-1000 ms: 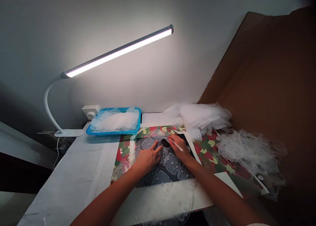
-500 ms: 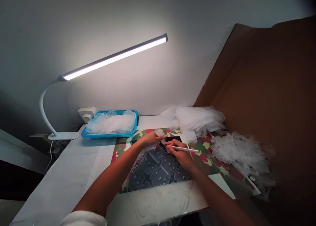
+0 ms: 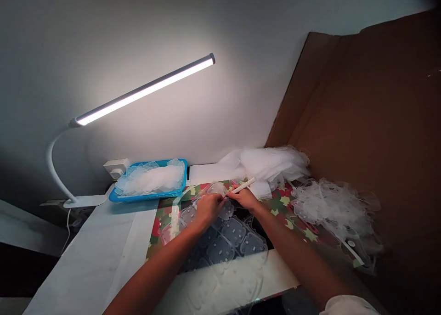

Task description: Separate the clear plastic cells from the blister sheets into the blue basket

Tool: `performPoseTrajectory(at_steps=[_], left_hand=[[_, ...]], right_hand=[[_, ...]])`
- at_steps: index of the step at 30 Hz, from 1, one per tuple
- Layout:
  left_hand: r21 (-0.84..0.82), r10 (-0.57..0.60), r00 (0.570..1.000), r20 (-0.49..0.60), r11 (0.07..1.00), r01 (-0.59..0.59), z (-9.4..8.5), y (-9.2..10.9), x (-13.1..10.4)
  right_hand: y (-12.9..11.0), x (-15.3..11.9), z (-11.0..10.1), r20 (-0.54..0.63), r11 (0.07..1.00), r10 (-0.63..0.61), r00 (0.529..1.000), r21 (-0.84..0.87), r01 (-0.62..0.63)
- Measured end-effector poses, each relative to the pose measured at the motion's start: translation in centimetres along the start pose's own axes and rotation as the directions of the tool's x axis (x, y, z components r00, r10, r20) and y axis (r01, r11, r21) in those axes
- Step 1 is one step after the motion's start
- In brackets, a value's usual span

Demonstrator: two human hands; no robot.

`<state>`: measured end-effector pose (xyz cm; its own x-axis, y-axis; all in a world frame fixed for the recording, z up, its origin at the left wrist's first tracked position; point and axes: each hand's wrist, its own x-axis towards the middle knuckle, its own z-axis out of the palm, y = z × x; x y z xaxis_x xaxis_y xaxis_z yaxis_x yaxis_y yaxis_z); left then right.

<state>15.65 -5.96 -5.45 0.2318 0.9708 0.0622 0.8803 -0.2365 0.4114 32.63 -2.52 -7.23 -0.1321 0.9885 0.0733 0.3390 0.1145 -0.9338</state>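
A translucent sheet (image 3: 220, 248) patterned with rounded shapes and small white marks lies over a dark surface. My left hand (image 3: 209, 207) is closed on its far part, fingertips pinched at the material. Close beside it, my right hand (image 3: 244, 198) grips a slim white pen-shaped tool (image 3: 245, 184). The tool's rear end points up and to the right; its tip, down by my left fingertips, is too small to make out.
A blue tray (image 3: 144, 197) of translucent cut pieces stands at the back left under a lit lamp (image 3: 148, 90). White sheets (image 3: 272, 163) are piled at the back. Tangled clear scraps (image 3: 334, 209) lie at right before a cardboard panel (image 3: 361, 104). Camouflage-patterned covering (image 3: 289, 209) shows beneath.
The tool has swung from nearly level to slanting up to the right. My left hand has turned and come nearer, and the sheet's far part is lifted and shifted. The view has moved slightly.
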Motion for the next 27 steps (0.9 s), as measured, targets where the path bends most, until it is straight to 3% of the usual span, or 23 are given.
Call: performPoseTrajectory(at_steps=[4,8,10,12,15,18,23,27], left_hand=[[0.030,0.166,0.972,-0.166,0.986,-0.163,-0.3,-0.7,-2.7],[-0.023,0.447,0.823,-0.349,0.874,-0.485,-1.4,-2.4,-6.3],[-0.081,0.449,0.774,-0.447,0.841,-0.535,-2.4,-3.0,-7.5],[-0.174,0.317,0.805,-0.501,0.875,-0.452,-3.7,-3.2,-7.7],[-0.272,0.083,0.914,-0.396,0.941,-0.203,-5.3,-3.7,-5.9],[-0.141,0.030,0.972,-0.232,0.988,-0.065,-5.3,-4.3,-3.2],[0.256,0.093,0.996,0.002,0.962,-0.090,-2.3,-4.6,-1.6],[0.404,0.095,0.983,0.155,0.903,-0.150,-0.6,-4.3,-3.6]], right_hand=[[1.1,1.2,0.0,-0.118,0.996,-0.051,0.992,-0.085,0.041],[2.1,2.1,-0.3,-0.136,0.992,-0.073,0.988,-0.112,0.058],[2.2,2.2,-0.7,-0.121,0.991,-0.077,0.990,-0.114,0.063],[1.9,2.2,-1.4,-0.114,0.991,-0.076,0.991,-0.115,0.063],[1.0,2.0,-2.0,-0.174,0.989,-0.089,0.981,-0.128,0.067],[-0.1,1.7,-0.5,-0.230,0.982,-0.163,0.959,-0.130,0.136],[-0.2,0.4,4.4,-0.133,0.964,-0.257,0.957,-0.107,0.244],[0.7,-1.3,5.2,-0.133,0.959,-0.252,0.959,-0.165,0.229]])
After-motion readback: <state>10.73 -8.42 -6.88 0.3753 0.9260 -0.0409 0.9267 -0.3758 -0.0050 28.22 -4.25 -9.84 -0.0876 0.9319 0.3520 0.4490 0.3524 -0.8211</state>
